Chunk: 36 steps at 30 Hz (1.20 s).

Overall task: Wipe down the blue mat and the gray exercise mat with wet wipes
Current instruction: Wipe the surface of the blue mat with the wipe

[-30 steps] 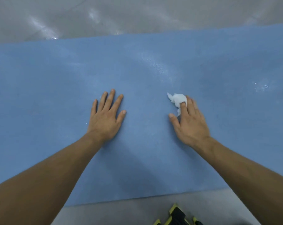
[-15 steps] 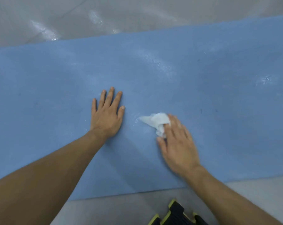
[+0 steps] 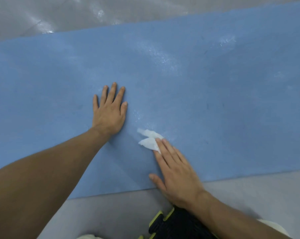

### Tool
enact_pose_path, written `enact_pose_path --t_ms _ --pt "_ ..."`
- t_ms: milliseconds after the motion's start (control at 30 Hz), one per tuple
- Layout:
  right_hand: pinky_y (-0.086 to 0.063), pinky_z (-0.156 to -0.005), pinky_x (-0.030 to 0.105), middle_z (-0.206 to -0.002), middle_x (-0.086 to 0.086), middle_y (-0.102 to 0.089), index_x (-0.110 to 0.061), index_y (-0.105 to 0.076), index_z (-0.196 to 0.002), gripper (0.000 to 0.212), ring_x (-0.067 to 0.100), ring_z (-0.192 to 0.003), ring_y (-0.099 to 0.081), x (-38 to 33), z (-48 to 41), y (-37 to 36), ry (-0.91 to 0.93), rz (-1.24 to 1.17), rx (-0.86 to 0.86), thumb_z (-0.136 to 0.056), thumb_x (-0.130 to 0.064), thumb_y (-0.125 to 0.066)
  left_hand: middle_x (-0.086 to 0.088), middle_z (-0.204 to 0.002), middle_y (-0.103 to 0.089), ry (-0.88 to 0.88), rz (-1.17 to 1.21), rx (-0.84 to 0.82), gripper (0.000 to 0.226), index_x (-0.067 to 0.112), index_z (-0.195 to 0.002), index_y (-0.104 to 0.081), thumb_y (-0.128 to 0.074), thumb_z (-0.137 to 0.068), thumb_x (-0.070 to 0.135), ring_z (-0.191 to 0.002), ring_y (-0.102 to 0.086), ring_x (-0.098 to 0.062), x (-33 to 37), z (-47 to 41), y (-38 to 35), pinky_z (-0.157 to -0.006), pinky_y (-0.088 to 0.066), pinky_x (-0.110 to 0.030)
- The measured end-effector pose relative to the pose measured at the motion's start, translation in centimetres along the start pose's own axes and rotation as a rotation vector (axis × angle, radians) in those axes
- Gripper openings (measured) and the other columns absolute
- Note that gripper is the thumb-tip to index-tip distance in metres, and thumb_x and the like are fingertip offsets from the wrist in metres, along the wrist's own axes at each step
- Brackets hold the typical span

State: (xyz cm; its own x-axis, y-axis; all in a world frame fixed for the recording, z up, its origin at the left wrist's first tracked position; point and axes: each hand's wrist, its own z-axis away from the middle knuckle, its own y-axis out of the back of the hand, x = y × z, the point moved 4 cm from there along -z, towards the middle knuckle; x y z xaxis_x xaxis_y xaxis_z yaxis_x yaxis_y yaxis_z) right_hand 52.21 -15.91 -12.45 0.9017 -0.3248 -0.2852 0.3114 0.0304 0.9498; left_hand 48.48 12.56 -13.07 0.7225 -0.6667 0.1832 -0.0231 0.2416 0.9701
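A wide blue mat (image 3: 214, 104) stretches across the view, with wet streaks glinting on its far half. My left hand (image 3: 109, 111) lies flat on it, fingers straight and spread. My right hand (image 3: 175, 171) presses a crumpled white wet wipe (image 3: 150, 140) onto the mat with straight fingertips, close to the mat's near edge; the wipe sticks out beyond the fingers toward the upper left. The gray surface (image 3: 120, 213) under the near edge may be the gray mat; I cannot tell.
A glossy gray floor (image 3: 76, 12) runs beyond the mat's far edge. A black and yellow object (image 3: 164, 223) lies at the bottom, partly under my right forearm.
My right hand has dragged the wipe across the mat toward me and slightly left, from mid-mat to near the front edge. My left hand has stayed flat in place.
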Motion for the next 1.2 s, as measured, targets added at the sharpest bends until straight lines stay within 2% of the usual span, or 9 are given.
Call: enact_pose_path --t_ms 200,367,467,600,767,833,933,1067,1200 --pt "-0.014 -0.126 0.036 -0.171 0.002 -0.024 -0.014 -0.036 -0.159 0.066 0.019 -0.159 -0.019 1.9 -0.4 0.6 0.076 0.033 -0.015 -0.105 -0.051 -0.042 0.010 -0.173 -0.009 -0.059 0.020 -0.004 0.054 0.036 -0.163 -0.023 -0.026 -0.109 0.041 -0.159 -0.002 -0.015 1.1 0.2 0.1 -0.126 -0.001 -0.056" --pt "-0.026 -0.121 0.046 -0.166 0.010 -0.032 -0.013 -0.029 -0.160 0.064 0.028 -0.153 -0.028 12.9 -1.5 3.6 -0.397 0.003 0.095 -0.105 -0.046 -0.031 0.009 -0.173 -0.009 -0.182 0.030 -0.017 0.054 0.034 -0.163 -0.023 -0.027 -0.109 0.037 -0.160 -0.002 -0.016 3.6 0.1 -0.2 -0.128 0.000 -0.051" --pt "-0.030 -0.121 0.050 -0.169 0.008 -0.026 -0.015 -0.023 -0.162 0.066 0.027 -0.156 -0.021 16.3 -0.7 4.8 -0.419 -0.032 0.047 -0.105 -0.048 -0.026 0.010 -0.173 -0.007 -0.208 0.026 -0.026 0.054 0.035 -0.163 -0.021 -0.025 -0.109 0.037 -0.160 -0.001 -0.015 5.4 0.2 -0.8 -0.128 0.001 -0.052" --pt "-0.024 -0.126 0.048 -0.171 0.008 -0.023 -0.014 -0.027 -0.163 0.074 0.023 -0.159 -0.015 12.9 0.0 3.8 -0.239 -0.087 -0.067 -0.105 -0.058 -0.018 0.009 -0.173 -0.008 -0.183 0.013 -0.007 0.055 0.034 -0.163 -0.021 -0.025 -0.108 0.036 -0.160 -0.001 -0.015 5.9 0.2 -1.0 -0.127 0.000 -0.053" --pt "-0.010 -0.127 0.035 -0.174 -0.003 -0.011 -0.021 -0.029 -0.162 0.061 0.015 -0.160 -0.006 5.1 2.8 1.7 0.290 -0.044 -0.216 -0.108 -0.048 -0.035 0.008 -0.173 -0.010 -0.154 0.029 0.006 0.057 0.031 -0.163 -0.023 -0.031 -0.108 0.038 -0.159 -0.004 -0.015 5.8 -0.2 -0.7 -0.127 -0.003 -0.053" --pt "-0.013 -0.125 0.035 -0.174 -0.006 -0.012 -0.020 -0.035 -0.160 0.058 0.014 -0.160 -0.009 5.6 3.3 1.9 0.330 -0.005 -0.180 -0.108 -0.046 -0.039 0.007 -0.173 -0.010 -0.128 0.045 0.002 0.057 0.030 -0.163 -0.024 -0.032 -0.107 0.039 -0.159 -0.004 -0.015 5.9 -0.4 -0.8 -0.128 -0.003 -0.052" --pt "-0.019 -0.125 0.038 -0.173 -0.005 -0.018 -0.019 -0.037 -0.159 0.057 0.014 -0.159 -0.013 9.4 3.2 2.7 0.211 0.022 -0.122 -0.109 -0.045 -0.037 0.008 -0.173 -0.008 -0.120 0.039 -0.006 0.058 0.029 -0.164 -0.022 -0.029 -0.107 0.038 -0.159 -0.001 -0.014 6.1 -0.5 -0.9 -0.128 0.000 -0.052" --pt "-0.033 -0.119 0.051 -0.169 0.003 -0.030 -0.012 -0.039 -0.157 0.059 0.020 -0.158 -0.021 16.2 2.4 4.7 -0.180 0.037 0.010 -0.107 -0.044 -0.032 0.008 -0.174 -0.005 -0.127 0.029 0.000 0.058 0.030 -0.164 -0.018 -0.026 -0.107 0.039 -0.159 0.002 -0.013 6.2 -0.5 -1.1 -0.128 0.001 -0.052" --pt "-0.031 -0.120 0.054 -0.168 0.005 -0.026 -0.016 -0.033 -0.157 0.063 0.027 -0.156 -0.022 19.8 0.4 5.7 -0.495 -0.021 0.104 -0.103 -0.050 -0.029 0.008 -0.174 -0.004 -0.125 0.011 0.005 0.059 0.030 -0.165 -0.016 -0.023 -0.107 0.040 -0.159 0.002 -0.013 6.0 -0.4 -1.3 -0.128 0.000 -0.052"
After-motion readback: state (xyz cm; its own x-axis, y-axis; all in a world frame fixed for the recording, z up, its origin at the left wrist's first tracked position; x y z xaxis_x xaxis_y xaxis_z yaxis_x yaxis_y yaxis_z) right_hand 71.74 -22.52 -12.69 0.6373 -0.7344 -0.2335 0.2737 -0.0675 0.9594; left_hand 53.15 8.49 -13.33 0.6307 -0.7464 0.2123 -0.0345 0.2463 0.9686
